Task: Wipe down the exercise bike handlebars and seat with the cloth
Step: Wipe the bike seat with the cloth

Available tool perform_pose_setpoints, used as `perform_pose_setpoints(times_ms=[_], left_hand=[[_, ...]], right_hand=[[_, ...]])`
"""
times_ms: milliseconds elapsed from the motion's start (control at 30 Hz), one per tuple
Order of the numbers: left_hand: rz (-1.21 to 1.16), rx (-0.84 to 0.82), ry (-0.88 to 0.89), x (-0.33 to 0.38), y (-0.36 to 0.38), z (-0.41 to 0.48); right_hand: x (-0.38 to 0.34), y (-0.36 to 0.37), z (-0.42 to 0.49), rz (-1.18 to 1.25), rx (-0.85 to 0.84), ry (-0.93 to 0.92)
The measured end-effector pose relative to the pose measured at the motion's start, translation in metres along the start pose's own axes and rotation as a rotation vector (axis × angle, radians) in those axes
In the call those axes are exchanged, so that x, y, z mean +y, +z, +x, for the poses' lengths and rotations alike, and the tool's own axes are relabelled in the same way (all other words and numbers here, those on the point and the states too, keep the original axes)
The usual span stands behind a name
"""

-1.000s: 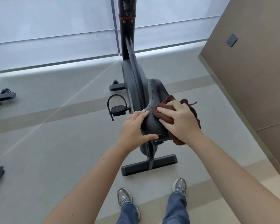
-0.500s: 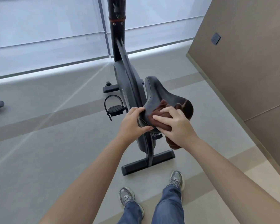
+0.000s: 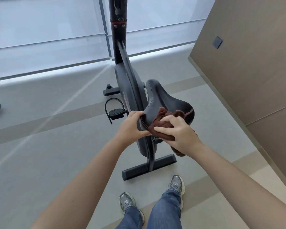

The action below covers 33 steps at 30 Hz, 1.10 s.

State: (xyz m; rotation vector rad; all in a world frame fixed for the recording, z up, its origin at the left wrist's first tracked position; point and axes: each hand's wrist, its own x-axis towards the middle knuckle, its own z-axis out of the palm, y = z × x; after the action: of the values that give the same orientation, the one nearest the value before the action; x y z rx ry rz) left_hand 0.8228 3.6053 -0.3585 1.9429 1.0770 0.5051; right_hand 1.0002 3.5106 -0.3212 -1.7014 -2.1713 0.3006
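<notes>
Left hand (image 3: 130, 125) curled, gripping rear edge of smooth black padded saddle (image 3: 163, 103); right hand (image 3: 178, 134) clutching crumpled brown terry cloth (image 3: 162, 123) there; underside contact apparently hidden.

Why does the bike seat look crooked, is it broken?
The seat sits tilted. The left hand grips its rear edge while the right hand presses the brown cloth on it. No damage shows.

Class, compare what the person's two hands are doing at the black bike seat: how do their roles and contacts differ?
The left hand grips the black padded seat bare at its rear left edge; the right hand presses the bunched brown cloth on the seat's rear. Left steadies; right wipes. Both touch the seat's back end.
</notes>
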Motion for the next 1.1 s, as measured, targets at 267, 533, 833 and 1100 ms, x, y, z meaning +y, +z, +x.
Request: perform_pose_setpoints(times_ms=[267, 533, 833, 1100], left_hand=[[0.001, -0.076, -0.098, -0.002, -0.004, 0.002], [0.188, -0.017, 0.012, 0.019, 0.008, 0.005], [0.275, -0.051, -0.037, 0.043, 0.025, 0.024], [0.371, -0.05, -0.117, 0.05, 0.029, 0.032]], right_hand=[[0.008, 0.004, 0.083, -0.042, -0.08, 0.136], [0.025, -0.008, 0.006, 0.102, 0.092, 0.127], [0.078, -0.024, 0.056, 0.168, 0.015, 0.337], [0.082, -0.019, 0.006, 0.187, 0.141, 0.263]])
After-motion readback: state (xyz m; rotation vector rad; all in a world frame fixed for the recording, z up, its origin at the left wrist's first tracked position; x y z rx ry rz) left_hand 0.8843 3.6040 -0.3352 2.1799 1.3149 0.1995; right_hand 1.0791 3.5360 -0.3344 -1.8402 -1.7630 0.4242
